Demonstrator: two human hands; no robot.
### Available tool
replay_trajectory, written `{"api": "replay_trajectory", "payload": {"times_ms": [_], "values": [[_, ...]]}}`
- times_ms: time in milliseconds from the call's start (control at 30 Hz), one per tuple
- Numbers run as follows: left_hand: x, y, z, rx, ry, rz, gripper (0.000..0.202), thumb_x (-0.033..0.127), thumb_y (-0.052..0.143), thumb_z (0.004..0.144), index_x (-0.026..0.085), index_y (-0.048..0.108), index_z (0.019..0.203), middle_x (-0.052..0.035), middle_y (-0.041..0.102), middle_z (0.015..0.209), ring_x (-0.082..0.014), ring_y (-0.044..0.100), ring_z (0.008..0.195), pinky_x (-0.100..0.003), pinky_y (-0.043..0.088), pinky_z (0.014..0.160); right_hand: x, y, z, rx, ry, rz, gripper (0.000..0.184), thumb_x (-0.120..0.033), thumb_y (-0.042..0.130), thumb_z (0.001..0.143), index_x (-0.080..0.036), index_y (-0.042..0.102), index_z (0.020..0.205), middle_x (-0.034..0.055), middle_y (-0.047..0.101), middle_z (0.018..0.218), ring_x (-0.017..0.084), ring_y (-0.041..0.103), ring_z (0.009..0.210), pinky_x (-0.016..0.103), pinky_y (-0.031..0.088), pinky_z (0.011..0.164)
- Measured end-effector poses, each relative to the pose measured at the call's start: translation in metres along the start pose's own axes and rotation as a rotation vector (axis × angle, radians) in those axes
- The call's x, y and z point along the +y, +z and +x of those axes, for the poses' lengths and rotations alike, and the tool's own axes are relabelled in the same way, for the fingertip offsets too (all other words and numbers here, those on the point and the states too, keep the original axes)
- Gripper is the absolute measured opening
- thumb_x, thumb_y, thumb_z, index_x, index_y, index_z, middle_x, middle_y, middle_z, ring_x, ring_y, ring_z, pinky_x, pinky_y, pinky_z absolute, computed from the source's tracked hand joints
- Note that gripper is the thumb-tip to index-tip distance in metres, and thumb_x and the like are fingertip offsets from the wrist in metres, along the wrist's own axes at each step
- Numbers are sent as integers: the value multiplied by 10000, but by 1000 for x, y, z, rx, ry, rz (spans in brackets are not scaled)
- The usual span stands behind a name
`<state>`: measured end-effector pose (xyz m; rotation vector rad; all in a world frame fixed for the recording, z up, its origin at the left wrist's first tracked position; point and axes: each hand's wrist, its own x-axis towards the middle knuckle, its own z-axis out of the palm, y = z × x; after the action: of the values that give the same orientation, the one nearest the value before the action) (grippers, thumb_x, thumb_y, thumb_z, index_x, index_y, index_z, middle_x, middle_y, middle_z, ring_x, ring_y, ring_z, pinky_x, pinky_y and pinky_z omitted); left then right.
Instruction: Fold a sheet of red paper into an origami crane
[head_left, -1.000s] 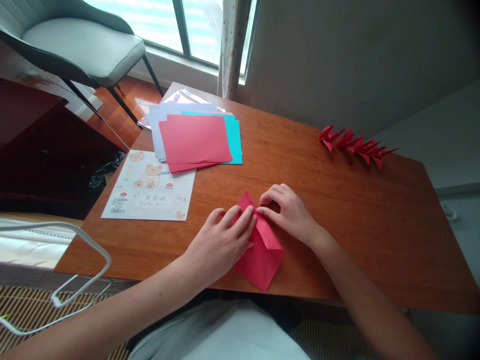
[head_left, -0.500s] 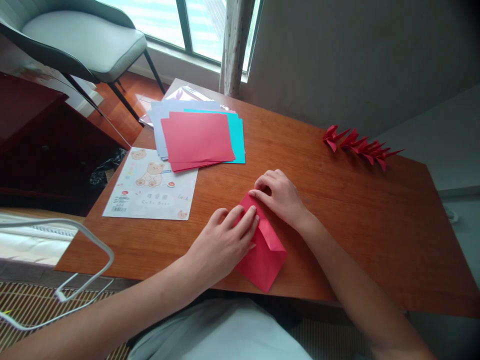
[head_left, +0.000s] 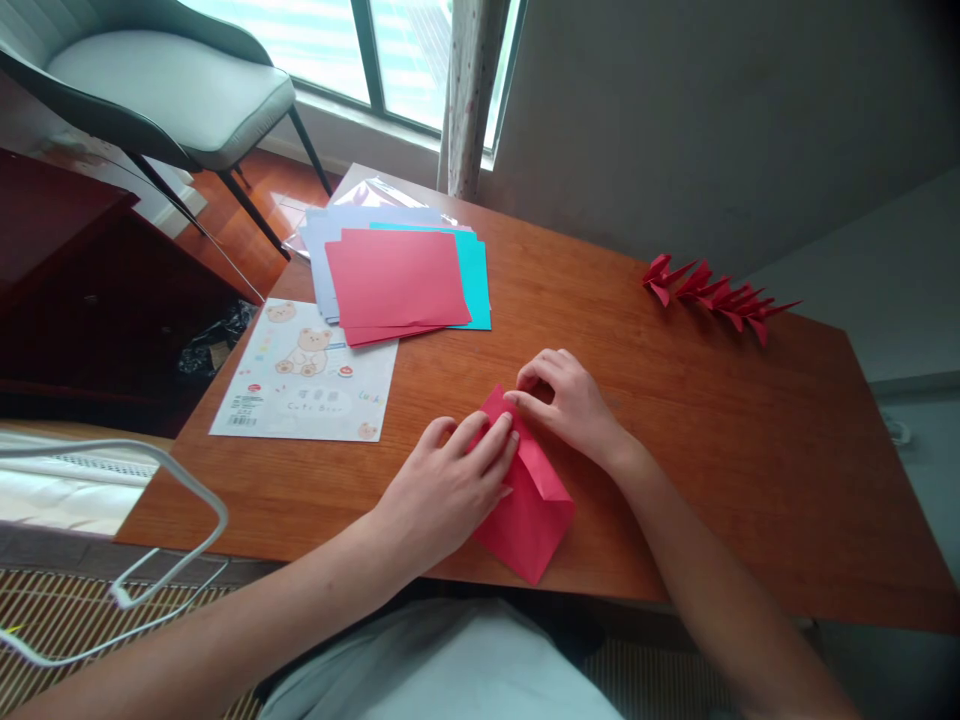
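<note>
A sheet of red origami paper, folded into a kite-like shape with a flap along its right side, lies on the table close to the front edge. My left hand rests on its left half, fingers spread and pressing it down. At the upper right edge, just below the far tip, my right hand is closed in a pinch, thumb against the folded edge. Part of the paper is hidden under my left fingers.
Red paper sheets lie over turquoise and pale lilac ones at the back left. A bear-printed sheet is beside them. Several folded red paper cranes stand in a row at the back right. A white bent tube juts in at left.
My right hand has slid slightly down and right along the paper's edge from the far tip. My left hand stays in place. The view has shifted a little.
</note>
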<state>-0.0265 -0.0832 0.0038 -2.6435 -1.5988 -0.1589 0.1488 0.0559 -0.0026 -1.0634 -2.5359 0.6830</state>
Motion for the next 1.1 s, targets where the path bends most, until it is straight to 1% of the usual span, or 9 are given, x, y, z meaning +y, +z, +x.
{"api": "replay_trajectory", "payload": {"times_ms": [100,200,300,367,500,633,767,900,1100], "values": [[0,0,0,-6,2,-5,454,404,400,1046,205,547,1427,-54,527,1512,-257,490,1275,-419,430,933,1,-10,-22,-38,11,-4,189,-380,738,874,-243,610,851,25,637,879,216,560,871,350,462,796],[0,0,0,-3,4,-12,442,399,397,1048,215,565,1413,-51,532,1508,-254,496,1269,-420,433,927,3,-19,-34,-95,22,-16,192,-360,763,853,-247,608,848,26,641,891,219,561,865,354,470,783],[0,0,0,-2,10,-17,435,396,397,1048,217,577,1401,-51,528,1512,-256,502,1263,-422,436,919,3,-26,-36,-146,24,-17,192,-345,776,842,-249,610,839,25,649,909,218,561,870,358,478,784],[0,0,0,-2,8,-18,436,393,388,1051,218,574,1404,-50,529,1511,-257,502,1262,-423,436,919,2,-28,-34,-157,25,-15,197,-338,784,835,-247,609,837,24,650,911,216,560,875,357,482,783],[0,0,0,-2,2,-21,444,392,371,1056,214,563,1415,-42,533,1508,-253,490,1273,-422,436,927,0,-26,-32,-161,27,-28,214,-338,792,828,-242,601,827,24,643,891,216,551,863,357,477,769],[1,-2,0,-11,6,-22,449,381,362,1059,203,551,1425,-39,530,1510,-253,481,1279,-422,438,934,1,-23,-31,-135,55,-37,189,-337,758,859,-245,598,821,25,638,871,220,552,860,366,471,766],[0,-4,0,-34,8,-13,445,366,359,1059,198,562,1418,-49,525,1514,-266,471,1291,-427,440,924,0,-20,-23,-137,87,-68,217,-368,752,859,-245,592,781,24,647,868,226,561,868,377,464,775],[1,-3,1,-29,6,-11,426,354,377,1054,198,589,1389,-52,511,1527,-270,473,1287,-429,439,927,-4,-17,-6,-133,73,-94,225,-376,732,873,-238,598,756,33,651,872,226,554,871,377,455,786],[3,-2,0,-19,-11,-18,406,332,382,1055,202,604,1369,-47,522,1519,-270,484,1286,-434,435,939,-7,-9,20,-109,87,-98,229,-365,745,865,-212,616,754,25,636,882,206,539,899,328,428,784]]}}
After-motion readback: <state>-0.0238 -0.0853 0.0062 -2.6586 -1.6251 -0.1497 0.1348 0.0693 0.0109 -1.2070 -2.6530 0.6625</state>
